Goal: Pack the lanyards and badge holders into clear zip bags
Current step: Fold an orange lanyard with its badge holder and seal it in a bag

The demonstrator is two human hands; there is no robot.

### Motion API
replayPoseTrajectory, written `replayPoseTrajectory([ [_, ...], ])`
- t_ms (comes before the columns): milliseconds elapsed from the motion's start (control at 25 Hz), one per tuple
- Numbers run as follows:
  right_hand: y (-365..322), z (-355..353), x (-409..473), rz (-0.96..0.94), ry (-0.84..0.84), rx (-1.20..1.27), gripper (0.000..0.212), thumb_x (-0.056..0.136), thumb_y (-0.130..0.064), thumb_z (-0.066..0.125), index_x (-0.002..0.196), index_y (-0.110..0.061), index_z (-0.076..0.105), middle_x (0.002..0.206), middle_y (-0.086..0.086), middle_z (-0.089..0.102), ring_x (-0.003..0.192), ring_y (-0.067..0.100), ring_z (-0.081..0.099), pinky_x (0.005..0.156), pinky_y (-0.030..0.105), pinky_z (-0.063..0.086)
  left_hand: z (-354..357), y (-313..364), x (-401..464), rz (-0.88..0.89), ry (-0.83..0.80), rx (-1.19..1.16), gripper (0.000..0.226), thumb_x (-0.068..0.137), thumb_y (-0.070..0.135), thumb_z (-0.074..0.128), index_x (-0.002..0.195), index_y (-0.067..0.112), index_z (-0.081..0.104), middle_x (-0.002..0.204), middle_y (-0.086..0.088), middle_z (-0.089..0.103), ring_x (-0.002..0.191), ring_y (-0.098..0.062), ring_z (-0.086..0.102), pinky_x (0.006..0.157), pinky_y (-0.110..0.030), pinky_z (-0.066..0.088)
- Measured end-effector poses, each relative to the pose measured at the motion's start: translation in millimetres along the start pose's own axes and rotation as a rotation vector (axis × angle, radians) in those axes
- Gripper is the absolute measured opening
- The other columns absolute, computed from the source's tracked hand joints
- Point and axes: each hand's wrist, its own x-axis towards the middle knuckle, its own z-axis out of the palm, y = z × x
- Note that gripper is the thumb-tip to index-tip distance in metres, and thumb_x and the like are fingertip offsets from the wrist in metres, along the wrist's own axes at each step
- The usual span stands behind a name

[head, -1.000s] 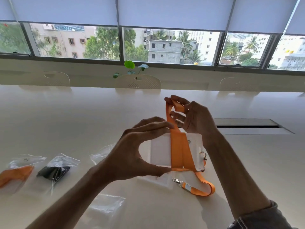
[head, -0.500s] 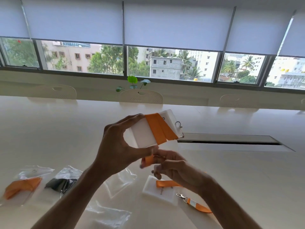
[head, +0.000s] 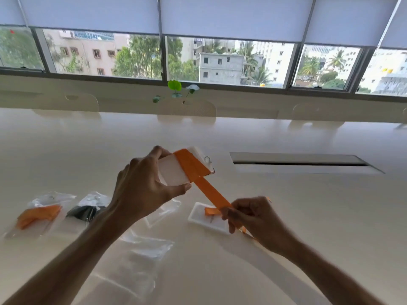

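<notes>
My left hand [head: 141, 190] holds a white badge holder [head: 171, 172] in the air above the table, with an orange lanyard [head: 193, 168] wound around it. A metal clip shows at the holder's far edge. A loose stretch of that lanyard runs down and right to my right hand [head: 248, 214], which pinches it taut. Under that hand a second badge holder [head: 204, 219] lies flat on the table with a piece of orange strap on it. Empty clear zip bags [head: 141, 258] lie near my left forearm.
At the left lie two filled zip bags, one with an orange lanyard [head: 37, 214] and one with a black lanyard [head: 83, 213]. A cable slot [head: 304, 162] is set in the white table [head: 308, 216] at the right. Chair backs and windows stand beyond the far edge.
The badge holder was lifted off the table in my left hand. My right hand went from above it to below and right, pulling the lanyard's free length out taut.
</notes>
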Motion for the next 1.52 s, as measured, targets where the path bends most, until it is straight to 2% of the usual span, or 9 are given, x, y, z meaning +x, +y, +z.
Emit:
replayPoseTrajectory([
  [200,-15.7,7.2,-37.1,-0.110,-0.101,-0.267,0.029,0.089,-0.054,0.051,0.079,-0.032,0.067,0.074,-0.013,0.068,0.063,0.010,0.059,0.062,0.036,0.047,21.7,14.8,-48.8,0.013,-0.120,0.222,0.075,0.060,0.067,0.075,0.121,0.025,0.061,0.102,0.003,0.071,0.085,-0.025,0.067,0.070,-0.030,0.049],
  [360,-12.3,9.8,-33.5,-0.131,-0.037,-0.044,0.022,0.090,-0.037,0.059,0.081,-0.019,0.069,0.074,-0.004,0.067,0.072,0.012,0.063,0.071,0.040,0.050,39.8,39.9,-88.2,0.115,-0.232,0.267,0.087,0.061,0.060,0.079,0.130,0.012,0.059,0.102,-0.002,0.068,0.079,-0.031,0.064,0.071,-0.034,0.051],
  [520,15.1,18.6,-22.4,0.015,0.050,0.181,0.024,0.096,-0.019,0.058,0.082,-0.004,0.070,0.073,0.000,0.067,0.071,0.008,0.060,0.069,0.027,0.047,53.3,53.8,-113.7,0.272,-0.284,0.234,0.085,0.063,0.049,0.081,0.130,0.003,0.057,0.099,-0.008,0.067,0.078,-0.026,0.066,0.074,-0.035,0.052],
  [680,30.9,31.2,-20.6,0.112,0.137,0.267,0.024,0.096,-0.018,0.056,0.081,-0.004,0.068,0.075,0.008,0.068,0.069,0.011,0.063,0.070,0.027,0.052,57.4,51.7,-119.0,0.182,-0.433,0.052,0.077,0.081,0.061,0.059,0.142,0.017,0.046,0.107,0.001,0.064,0.089,-0.018,0.061,0.083,-0.031,0.048],
  [800,37.5,39.3,-22.5,0.117,0.147,0.325,0.026,0.098,-0.018,0.054,0.081,-0.001,0.064,0.075,0.008,0.068,0.067,0.010,0.063,0.066,0.026,0.052,61.2,48.9,-115.0,0.077,-0.476,-0.173,0.040,0.089,0.046,0.051,0.125,0.030,0.057,0.096,0.004,0.070,0.078,-0.013,0.061,0.072,-0.030,0.048],
  [960,41.0,43.6,-24.7,0.093,0.169,0.347,0.021,0.097,-0.016,0.054,0.080,-0.007,0.061,0.070,-0.001,0.066,0.063,0.010,0.063,0.061,0.021,0.052,66.7,40.0,-106.9,0.092,-0.562,-0.173,0.035,0.082,0.032,0.055,0.117,0.035,0.059,0.063,-0.004,0.055,0.056,-0.019,0.047,0.053,-0.016,0.036],
  [1160,41.8,35.7,-21.5,0.045,0.323,0.118,0.015,0.092,-0.018,0.060,0.077,-0.016,0.062,0.069,-0.005,0.068,0.056,0.010,0.066,0.053,0.020,0.052,69.6,39.3,-99.0,0.202,-0.574,-0.041,0.023,0.077,0.036,0.054,0.098,0.031,0.049,0.054,0.011,0.039,0.048,-0.004,0.041,0.061,-0.017,0.026],
  [1360,40.6,48.1,-31.3,0.057,0.188,-0.010,0.012,0.092,-0.029,0.063,0.080,-0.026,0.063,0.076,-0.005,0.072,0.061,0.019,0.067,0.059,0.043,0.057,65.2,37.6,-91.5,0.256,-0.570,0.000,0.018,0.071,0.037,0.051,0.086,0.029,0.055,0.051,0.002,0.047,0.046,-0.016,0.044,0.048,-0.017,0.026],
  [1520,41.9,53.7,-35.5,0.023,0.158,-0.067,0.007,0.086,-0.029,0.070,0.084,-0.026,0.065,0.079,-0.012,0.069,0.066,0.013,0.063,0.059,0.033,0.053,62.6,28.9,-90.5,0.110,-0.721,-0.067,0.019,0.069,0.037,0.043,0.084,0.039,0.053,0.051,0.005,0.044,0.056,-0.010,0.045,0.075,-0.027,0.033],
])
